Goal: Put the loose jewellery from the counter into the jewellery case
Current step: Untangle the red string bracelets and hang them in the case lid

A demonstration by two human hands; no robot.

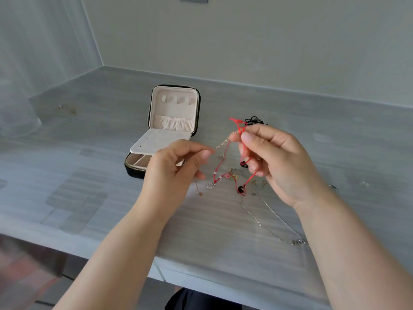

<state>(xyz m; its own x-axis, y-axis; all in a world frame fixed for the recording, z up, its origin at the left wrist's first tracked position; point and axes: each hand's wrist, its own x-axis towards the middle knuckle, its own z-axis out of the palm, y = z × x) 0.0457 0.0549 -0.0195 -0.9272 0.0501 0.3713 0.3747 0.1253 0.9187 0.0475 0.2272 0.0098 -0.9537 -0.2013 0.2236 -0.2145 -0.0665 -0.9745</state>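
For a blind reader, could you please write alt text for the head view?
The right hand holds a red cord bracelet while the left hand pinches a gold chain, above a grey counter with an open jewellery case and a silver chain.

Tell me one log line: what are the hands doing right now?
left hand: pinches gold chain | right hand: pinches red cord bracelet | jewellery case: open | silver chain: on counter
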